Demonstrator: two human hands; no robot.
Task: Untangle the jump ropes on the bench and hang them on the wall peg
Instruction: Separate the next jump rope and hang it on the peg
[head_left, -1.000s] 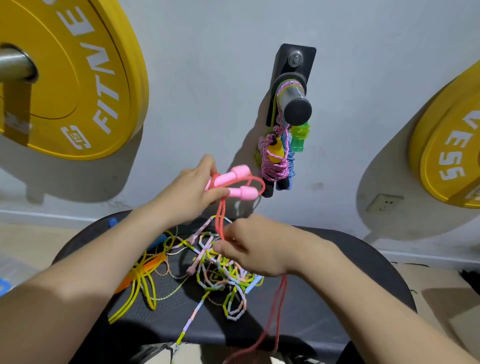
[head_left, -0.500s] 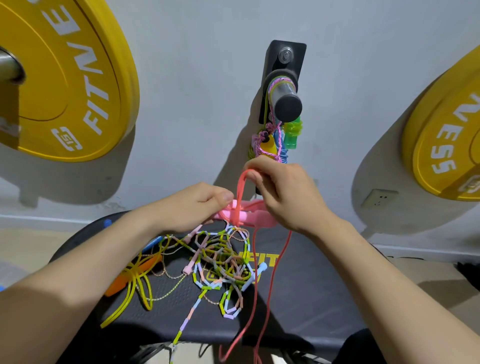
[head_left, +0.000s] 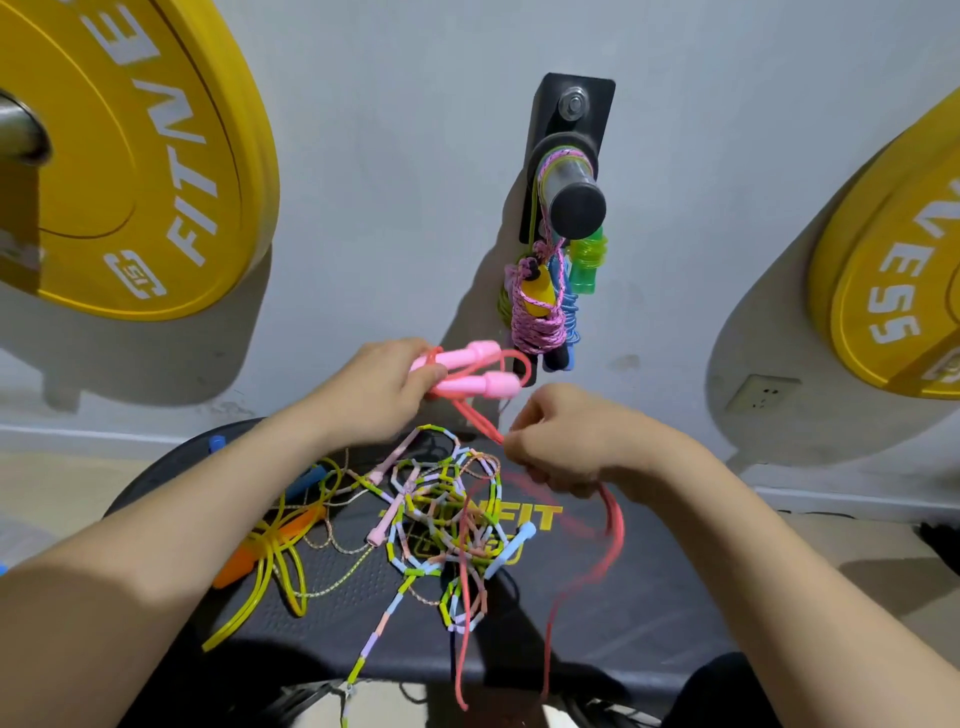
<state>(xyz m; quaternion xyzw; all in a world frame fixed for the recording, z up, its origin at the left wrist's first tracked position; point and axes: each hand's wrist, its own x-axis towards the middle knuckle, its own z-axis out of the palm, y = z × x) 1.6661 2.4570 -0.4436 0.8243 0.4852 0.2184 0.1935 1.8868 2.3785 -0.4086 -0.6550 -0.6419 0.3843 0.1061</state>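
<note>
Left hand (head_left: 382, 387) is closed round two pink handles (head_left: 470, 369) held side by side, just below and left of the wall peg (head_left: 571, 189). Right hand (head_left: 563, 441) sits a bit nearer & to the right, fingers pinched on the coral-red cord (head_left: 613, 535) that runs from the handles down through its grip. From there the cord drops in long loops over the near edge of the bench (head_left: 597, 623); part of it is motion-blurred.

On the bench pad, between the forearms, lies a tangle: a beaded rope (head_left: 441, 499) in green, pink, blue & white segments w/ small pale pink and light blue handles, mixed w/ a thin speckled cord (head_left: 337, 566). Left of that, a yellow rope (head_left: 270, 566) in loose loops beside an orange handle (head_left: 239, 564), and a blue handle (head_left: 306, 480) farther back. Can't tell which cords actually cross which in the middle.

Peg sticks out from a black wall plate (head_left: 571, 111). Already on it: a bundle wrapped in pink-purple braided cord (head_left: 535, 322) round a yellow handle (head_left: 537, 296), a blue coiled rope just right of it, & a clear green handle (head_left: 587, 260) at the far right of the bunch.

Yellow weight plates hang on the wall at left (head_left: 135, 156) & right (head_left: 893, 270). A wall socket (head_left: 761, 392) sits low right.
</note>
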